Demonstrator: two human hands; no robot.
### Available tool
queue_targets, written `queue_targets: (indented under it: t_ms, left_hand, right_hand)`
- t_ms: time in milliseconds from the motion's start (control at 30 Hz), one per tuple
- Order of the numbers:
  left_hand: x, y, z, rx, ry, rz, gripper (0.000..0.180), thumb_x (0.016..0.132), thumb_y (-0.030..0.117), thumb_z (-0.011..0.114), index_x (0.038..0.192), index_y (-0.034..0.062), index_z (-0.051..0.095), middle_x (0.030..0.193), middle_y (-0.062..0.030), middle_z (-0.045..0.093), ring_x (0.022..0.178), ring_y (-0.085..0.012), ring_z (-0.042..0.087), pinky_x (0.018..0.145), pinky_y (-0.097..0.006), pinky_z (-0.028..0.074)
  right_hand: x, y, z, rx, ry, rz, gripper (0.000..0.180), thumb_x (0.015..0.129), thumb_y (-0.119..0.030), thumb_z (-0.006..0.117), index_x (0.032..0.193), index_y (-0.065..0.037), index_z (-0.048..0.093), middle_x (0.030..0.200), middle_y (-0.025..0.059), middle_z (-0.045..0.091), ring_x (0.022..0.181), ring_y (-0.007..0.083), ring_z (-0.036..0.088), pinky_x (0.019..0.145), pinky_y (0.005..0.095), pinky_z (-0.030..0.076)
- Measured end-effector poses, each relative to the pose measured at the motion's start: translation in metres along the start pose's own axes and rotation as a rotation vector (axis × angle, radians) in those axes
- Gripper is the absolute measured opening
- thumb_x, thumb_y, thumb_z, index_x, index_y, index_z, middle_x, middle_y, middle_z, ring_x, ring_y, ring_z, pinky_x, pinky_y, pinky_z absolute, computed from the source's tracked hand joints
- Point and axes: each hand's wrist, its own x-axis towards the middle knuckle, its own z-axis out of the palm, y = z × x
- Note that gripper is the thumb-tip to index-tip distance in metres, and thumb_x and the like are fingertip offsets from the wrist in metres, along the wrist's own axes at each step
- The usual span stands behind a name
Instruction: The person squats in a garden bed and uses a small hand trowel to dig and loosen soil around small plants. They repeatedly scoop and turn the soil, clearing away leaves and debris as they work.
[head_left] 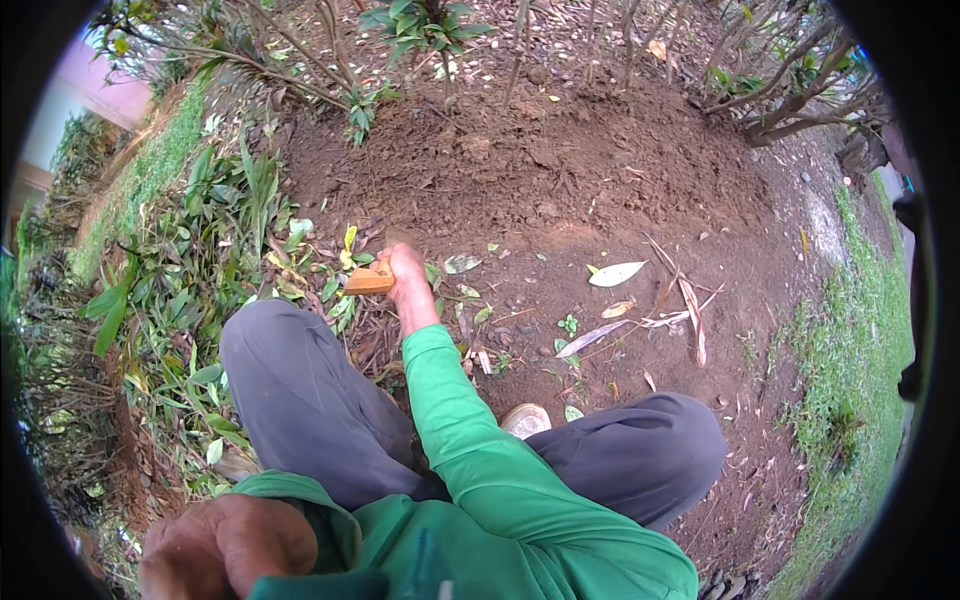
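Hands: right hand (405,272) is gripping a wooden handle (370,280) beside the weeds (215,250), bare soil (520,170) mostly cleared, left hand (225,545) resting loosely curled.

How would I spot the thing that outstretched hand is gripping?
Find the bare brown soil patch, then its left edge where green weeds begin. There the right hand grips a wooden handle, the only smooth, orange-tan, straight-edged piece among the leaves.
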Motion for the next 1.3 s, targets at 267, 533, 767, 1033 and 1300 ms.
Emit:
queue_targets:
  t_ms: [267, 533, 767, 1033, 1300]
  left_hand:
    - [-0.016, -0.025, 0.029, -0.264, -0.048, -0.115, 0.027, 0.079, 0.014, 0.064, 0.095, -0.0051, 0.053, 0.096, -0.0225, 0.056, 0.081, -0.0238, 0.058, 0.068, -0.033, 0.048]
    - [-0.008, -0.042, 0.051, -0.522, -0.097, -0.181, 0.033, 0.081, 0.015, 0.063, 0.101, -0.0065, 0.049, 0.102, -0.024, 0.054, 0.087, -0.025, 0.057, 0.073, -0.034, 0.047]
    - [-0.012, -0.044, 0.069, -0.694, -0.092, -0.187, 0.039, 0.082, 0.017, 0.063, 0.107, -0.0077, 0.045, 0.107, -0.0253, 0.052, 0.091, -0.0262, 0.057, 0.077, -0.034, 0.046]
    - [-0.015, -0.036, 0.046, -0.674, -0.065, -0.186, 0.045, 0.084, 0.019, 0.062, 0.114, -0.0092, 0.042, 0.113, -0.0269, 0.049, 0.097, -0.0274, 0.056, 0.082, -0.034, 0.046]
    - [-0.009, -0.048, 0.048, -0.631, -0.075, -0.209, 0.052, 0.085, 0.02, 0.061, 0.12, -0.0106, 0.038, 0.119, -0.0284, 0.047, 0.102, -0.0287, 0.056, 0.088, -0.035, 0.045]
  right_hand:
    - [-0.007, 0.013, 0.004, -0.044, 0.047, -0.106, 0.014, 0.079, -0.004, 0.041, 0.074, 0.003, 0.052, 0.063, 0.0117, 0.051, 0.044, 0.0233, 0.052, 0.04, 0.0363, 0.043]
    - [-0.003, 0.014, 0.007, -0.066, 0.087, -0.017, 0.014, 0.081, -0.005, 0.039, 0.074, 0.0, 0.049, 0.062, 0.0096, 0.048, 0.043, 0.0214, 0.047, 0.038, 0.0366, 0.04]
    - [-0.009, 0.011, 0.003, -0.153, 0.002, -0.021, 0.015, 0.084, -0.01, 0.039, 0.078, 0.0, 0.049, 0.067, 0.0108, 0.05, 0.048, 0.0226, 0.05, 0.044, 0.0361, 0.045]
    - [-0.009, 0.014, 0.0, -0.072, 0.086, -0.044, 0.007, 0.072, 0.0, 0.047, 0.07, 0.005, 0.051, 0.062, 0.0111, 0.05, 0.043, 0.0233, 0.05, 0.039, 0.035, 0.04]
    - [-0.005, 0.01, -0.002, -0.197, 0.103, -0.036, 0.015, 0.078, -0.004, 0.041, 0.072, 0.003, 0.053, 0.062, 0.0119, 0.052, 0.045, 0.0238, 0.053, 0.041, 0.0353, 0.043]
